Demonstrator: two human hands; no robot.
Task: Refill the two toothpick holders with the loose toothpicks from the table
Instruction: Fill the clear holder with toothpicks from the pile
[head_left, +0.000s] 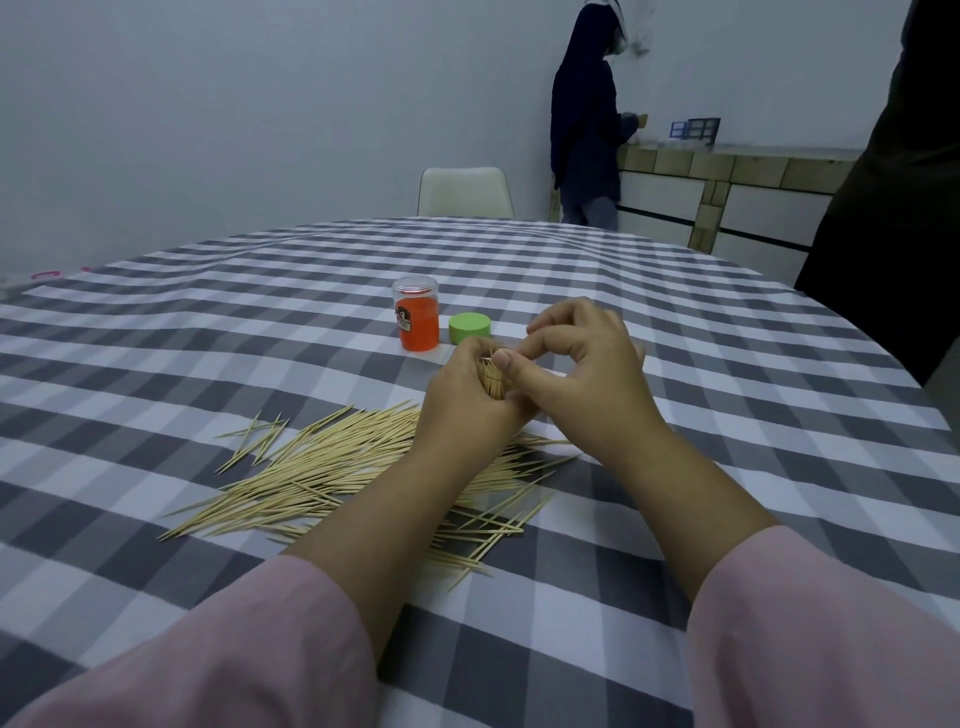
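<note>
Loose toothpicks (332, 478) lie scattered on the checked tablecloth (208, 322) beneath my wrists. My left hand (462, 400) grips an upright bundle of toothpicks (492, 382); my right hand (582, 364) pinches its top with curled fingers. Beyond stand an orange toothpick holder (417, 322) and, just beside it, a green lid (469, 328).

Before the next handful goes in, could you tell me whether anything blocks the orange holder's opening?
Yes: the orange holder stands upright with its clear cap on top, closing the mouth. The left hand grips a toothpick bundle nearby; the table between them looks bare.
</note>
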